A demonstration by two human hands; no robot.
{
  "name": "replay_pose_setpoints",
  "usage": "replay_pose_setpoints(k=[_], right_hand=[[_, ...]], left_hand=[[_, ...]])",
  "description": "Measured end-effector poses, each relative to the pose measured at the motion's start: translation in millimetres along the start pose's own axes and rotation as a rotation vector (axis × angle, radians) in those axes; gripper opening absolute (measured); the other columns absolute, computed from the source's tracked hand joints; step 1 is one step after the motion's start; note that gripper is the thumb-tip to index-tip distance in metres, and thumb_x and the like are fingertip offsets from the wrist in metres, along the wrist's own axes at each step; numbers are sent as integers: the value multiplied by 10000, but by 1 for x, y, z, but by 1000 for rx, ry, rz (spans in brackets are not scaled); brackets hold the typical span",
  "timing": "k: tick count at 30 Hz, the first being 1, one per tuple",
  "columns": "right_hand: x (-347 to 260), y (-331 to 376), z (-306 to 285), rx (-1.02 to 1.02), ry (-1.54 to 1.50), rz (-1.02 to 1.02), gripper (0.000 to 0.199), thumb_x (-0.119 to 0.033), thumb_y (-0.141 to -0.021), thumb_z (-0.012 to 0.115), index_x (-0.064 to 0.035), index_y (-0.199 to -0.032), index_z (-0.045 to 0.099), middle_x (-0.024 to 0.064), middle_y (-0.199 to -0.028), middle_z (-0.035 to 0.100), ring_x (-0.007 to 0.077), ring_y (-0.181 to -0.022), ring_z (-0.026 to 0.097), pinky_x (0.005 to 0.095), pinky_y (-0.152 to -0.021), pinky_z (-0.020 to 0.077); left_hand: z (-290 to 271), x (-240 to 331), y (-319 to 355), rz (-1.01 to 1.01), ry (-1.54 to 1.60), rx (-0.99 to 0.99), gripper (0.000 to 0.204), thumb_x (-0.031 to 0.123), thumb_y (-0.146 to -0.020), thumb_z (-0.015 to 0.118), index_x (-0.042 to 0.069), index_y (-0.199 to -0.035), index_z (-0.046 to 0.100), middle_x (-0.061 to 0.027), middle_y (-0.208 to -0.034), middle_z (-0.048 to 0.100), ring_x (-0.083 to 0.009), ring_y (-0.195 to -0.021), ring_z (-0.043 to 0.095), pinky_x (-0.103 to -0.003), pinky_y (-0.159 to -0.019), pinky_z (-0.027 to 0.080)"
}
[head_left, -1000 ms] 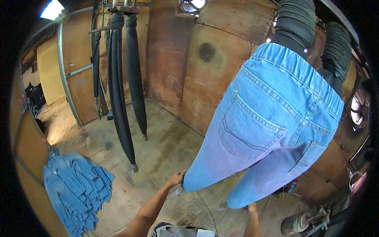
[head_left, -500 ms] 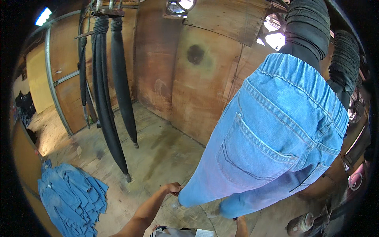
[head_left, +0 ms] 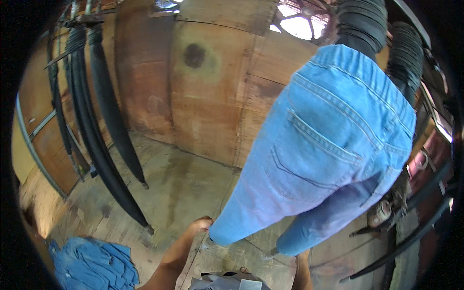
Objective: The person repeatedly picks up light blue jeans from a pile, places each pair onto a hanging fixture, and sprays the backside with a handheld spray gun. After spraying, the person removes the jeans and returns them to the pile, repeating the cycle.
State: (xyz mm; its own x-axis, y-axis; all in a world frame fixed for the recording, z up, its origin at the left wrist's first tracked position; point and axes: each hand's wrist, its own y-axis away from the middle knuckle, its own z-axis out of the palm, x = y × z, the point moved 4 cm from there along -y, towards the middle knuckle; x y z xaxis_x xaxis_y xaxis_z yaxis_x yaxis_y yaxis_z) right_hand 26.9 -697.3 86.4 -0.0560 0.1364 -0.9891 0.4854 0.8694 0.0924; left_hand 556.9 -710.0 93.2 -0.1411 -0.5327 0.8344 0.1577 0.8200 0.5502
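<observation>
A pair of light blue jeans (head_left: 309, 145) with an elastic waistband hangs stretched over two black, strap-wound inflatable leg forms, its back pocket facing me. My left hand (head_left: 202, 224) pinches the hem of the left trouser leg at its outer edge. At the right leg's hem is my right hand (head_left: 303, 256), closed on the cloth, with its fingers mostly hidden behind it. The upper ends of the black forms (head_left: 361, 26) rise out of the waistband. Below the hems, small pale tips of the forms poke out near the floor.
To the left, several limp black tubes (head_left: 104, 145) hang from a metal frame. A heap of blue denim (head_left: 94, 263) lies on the floor at lower left. Stained wooden panels (head_left: 208, 92) form the wall behind. Machine parts and black hoses (head_left: 401, 251) stand at right.
My view has turned to the right, so the hanging tubes and denim heap sit further left. The two trouser hems are wider apart, with both hands still at them.
</observation>
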Motion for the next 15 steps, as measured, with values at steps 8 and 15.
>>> replay_pose_setpoints(k=[8,15], right_hand=[[37,12,-16,190,133,248,332,-230,-884,667,87,-969,712,121,-890,707,189,-780,634,389,-668,508],[26,41,-9,283,-19,406,337,-256,-895,641,77,-892,700,114,-810,686,197,-697,631,378,-565,488]], left_hand=[[-8,24,-33,-32,22,140,254,139,-911,604,15,-1083,745,-91,-920,726,-174,-782,661,-342,-611,529],[16,40,-51,212,192,442,406,232,-901,689,-163,-995,684,-183,-897,721,-243,-725,674,-391,-618,535]])
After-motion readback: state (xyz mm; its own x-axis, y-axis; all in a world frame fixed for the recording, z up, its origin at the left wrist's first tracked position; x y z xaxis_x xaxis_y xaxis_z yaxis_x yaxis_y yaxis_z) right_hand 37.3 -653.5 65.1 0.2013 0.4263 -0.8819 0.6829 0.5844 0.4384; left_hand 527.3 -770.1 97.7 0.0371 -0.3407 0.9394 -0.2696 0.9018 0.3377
